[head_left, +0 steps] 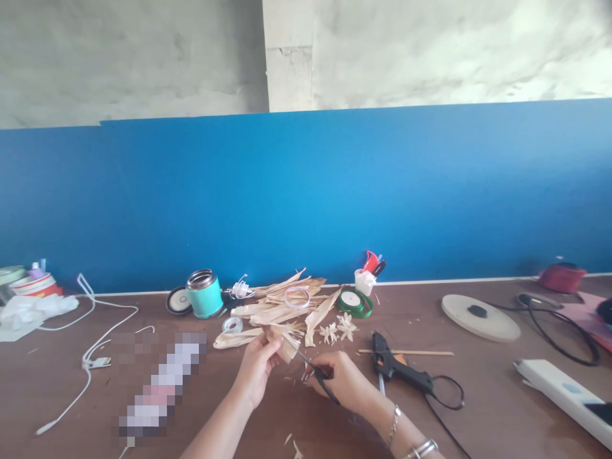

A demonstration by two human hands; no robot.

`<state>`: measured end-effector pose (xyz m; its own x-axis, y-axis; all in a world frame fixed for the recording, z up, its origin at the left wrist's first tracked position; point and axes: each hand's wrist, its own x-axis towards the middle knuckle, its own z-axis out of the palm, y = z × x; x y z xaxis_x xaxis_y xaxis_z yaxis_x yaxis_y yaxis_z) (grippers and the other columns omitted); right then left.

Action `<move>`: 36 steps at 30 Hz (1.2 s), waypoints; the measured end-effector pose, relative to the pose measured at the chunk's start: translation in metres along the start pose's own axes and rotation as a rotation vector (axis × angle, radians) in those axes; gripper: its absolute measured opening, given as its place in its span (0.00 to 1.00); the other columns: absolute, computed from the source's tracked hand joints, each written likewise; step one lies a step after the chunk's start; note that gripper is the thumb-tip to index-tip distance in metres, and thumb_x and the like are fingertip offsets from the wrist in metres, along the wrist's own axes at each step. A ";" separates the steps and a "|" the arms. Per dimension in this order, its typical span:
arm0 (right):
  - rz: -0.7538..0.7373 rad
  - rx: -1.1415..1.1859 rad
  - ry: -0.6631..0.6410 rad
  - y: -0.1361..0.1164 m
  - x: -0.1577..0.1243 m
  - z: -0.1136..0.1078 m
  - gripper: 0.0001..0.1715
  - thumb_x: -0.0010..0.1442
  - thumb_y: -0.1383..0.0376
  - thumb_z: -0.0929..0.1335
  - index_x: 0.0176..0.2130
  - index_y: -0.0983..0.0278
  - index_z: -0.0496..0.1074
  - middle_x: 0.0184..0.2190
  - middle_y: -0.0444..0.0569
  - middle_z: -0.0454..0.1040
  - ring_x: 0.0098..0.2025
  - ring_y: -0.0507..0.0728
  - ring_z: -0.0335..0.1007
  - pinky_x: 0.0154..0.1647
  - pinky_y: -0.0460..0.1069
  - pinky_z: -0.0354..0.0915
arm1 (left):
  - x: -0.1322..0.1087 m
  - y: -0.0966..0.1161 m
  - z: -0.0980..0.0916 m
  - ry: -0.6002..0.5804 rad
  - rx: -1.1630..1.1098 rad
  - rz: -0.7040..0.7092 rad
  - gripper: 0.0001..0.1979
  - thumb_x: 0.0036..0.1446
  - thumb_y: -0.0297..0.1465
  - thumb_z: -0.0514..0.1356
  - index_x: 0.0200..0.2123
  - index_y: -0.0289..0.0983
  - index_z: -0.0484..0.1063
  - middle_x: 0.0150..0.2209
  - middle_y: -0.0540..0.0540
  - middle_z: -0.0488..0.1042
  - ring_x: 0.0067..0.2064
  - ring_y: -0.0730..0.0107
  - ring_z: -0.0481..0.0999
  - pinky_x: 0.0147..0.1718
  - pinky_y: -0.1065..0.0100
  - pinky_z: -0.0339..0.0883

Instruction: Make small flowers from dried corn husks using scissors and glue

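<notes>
Two pale flower shapes (347, 326) lie on the worktop (277, 424), apparently complete; the husk piece (287, 346) in work appears only partly cut, and whole husks (277, 309) remain piled behind. The left grip (259, 364) pinches the piece above the worktop. The right grip (338, 377) is closed around scissors (327, 387), blades at its edge. Both forearms angle inward.

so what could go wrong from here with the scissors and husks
The scissors in the right hand point toward the left hand, which pinches a piece of husk; a slip might nick a finger. The right hand could bump the glue gun lying close by. The open flask near the husk pile might spill any contents if knocked.
</notes>
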<state>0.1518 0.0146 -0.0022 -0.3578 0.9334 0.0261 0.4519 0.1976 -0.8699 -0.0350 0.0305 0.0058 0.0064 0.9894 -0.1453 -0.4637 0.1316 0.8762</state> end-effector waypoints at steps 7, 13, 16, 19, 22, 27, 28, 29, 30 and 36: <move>-0.025 -0.027 0.010 0.003 0.000 0.002 0.10 0.48 0.67 0.66 0.27 0.70 0.76 0.16 0.40 0.62 0.20 0.47 0.49 0.20 0.42 0.47 | -0.002 0.000 0.002 -0.018 0.005 -0.005 0.14 0.36 0.33 0.71 0.27 0.33 0.75 0.26 0.48 0.77 0.27 0.72 0.73 0.28 0.73 0.65; -0.032 -0.010 0.012 -0.001 -0.001 0.001 0.09 0.47 0.67 0.67 0.27 0.70 0.76 0.17 0.41 0.65 0.21 0.47 0.51 0.21 0.42 0.50 | -0.007 0.002 0.008 -0.018 -0.015 -0.018 0.13 0.36 0.32 0.71 0.27 0.33 0.75 0.25 0.49 0.77 0.27 0.73 0.73 0.27 0.74 0.64; -0.023 -0.003 0.011 -0.002 0.000 0.001 0.09 0.47 0.68 0.66 0.27 0.70 0.76 0.16 0.41 0.65 0.20 0.47 0.52 0.20 0.42 0.50 | -0.008 0.003 0.009 -0.019 -0.019 -0.029 0.13 0.35 0.32 0.71 0.27 0.33 0.75 0.25 0.49 0.77 0.27 0.73 0.74 0.28 0.73 0.64; -0.018 -0.003 0.013 -0.001 0.000 0.002 0.10 0.47 0.68 0.66 0.28 0.70 0.76 0.16 0.41 0.64 0.20 0.47 0.51 0.20 0.42 0.50 | -0.006 0.002 0.007 -0.010 -0.026 -0.032 0.13 0.35 0.32 0.71 0.27 0.33 0.75 0.25 0.49 0.78 0.27 0.73 0.74 0.28 0.73 0.64; -0.024 -0.010 0.022 0.000 0.000 0.003 0.09 0.47 0.67 0.66 0.27 0.69 0.76 0.15 0.40 0.62 0.20 0.47 0.50 0.20 0.42 0.48 | -0.005 -0.002 0.006 -0.017 -0.042 -0.026 0.13 0.36 0.32 0.71 0.27 0.33 0.75 0.26 0.49 0.78 0.27 0.73 0.74 0.28 0.73 0.65; -0.038 -0.001 0.052 -0.001 0.001 0.005 0.07 0.46 0.68 0.66 0.24 0.69 0.75 0.16 0.39 0.59 0.21 0.47 0.48 0.20 0.42 0.46 | -0.006 -0.009 0.006 -0.033 -0.072 -0.037 0.13 0.37 0.31 0.71 0.27 0.33 0.73 0.26 0.49 0.77 0.27 0.73 0.74 0.29 0.72 0.66; -0.035 0.005 0.054 -0.001 0.001 0.005 0.07 0.46 0.69 0.66 0.24 0.69 0.75 0.16 0.39 0.59 0.21 0.47 0.48 0.20 0.42 0.46 | -0.007 -0.010 0.007 -0.030 -0.079 -0.042 0.13 0.37 0.31 0.71 0.27 0.33 0.73 0.25 0.49 0.77 0.27 0.73 0.73 0.28 0.72 0.66; -0.031 0.012 0.054 -0.002 0.001 0.005 0.07 0.45 0.69 0.66 0.24 0.69 0.75 0.16 0.39 0.58 0.21 0.47 0.48 0.20 0.42 0.46 | -0.007 -0.010 0.007 -0.025 -0.084 -0.046 0.13 0.37 0.31 0.71 0.26 0.33 0.73 0.25 0.49 0.76 0.26 0.74 0.73 0.28 0.72 0.66; -0.028 0.018 0.054 -0.003 0.001 0.005 0.07 0.45 0.69 0.66 0.25 0.69 0.74 0.16 0.39 0.58 0.21 0.47 0.48 0.20 0.42 0.46 | -0.007 -0.010 0.008 -0.020 -0.090 -0.050 0.13 0.36 0.31 0.71 0.26 0.33 0.73 0.25 0.49 0.76 0.26 0.74 0.73 0.27 0.73 0.66; -0.029 0.033 0.053 -0.005 -0.001 0.005 0.07 0.46 0.69 0.65 0.25 0.68 0.74 0.16 0.39 0.58 0.21 0.47 0.48 0.20 0.42 0.46 | -0.007 -0.008 0.010 -0.018 -0.097 -0.059 0.14 0.36 0.30 0.71 0.27 0.33 0.73 0.25 0.49 0.77 0.27 0.73 0.74 0.28 0.72 0.67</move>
<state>0.1459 0.0111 -0.0005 -0.3257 0.9424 0.0766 0.4150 0.2153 -0.8840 -0.0226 0.0230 0.0040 0.0520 0.9812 -0.1859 -0.5455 0.1839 0.8177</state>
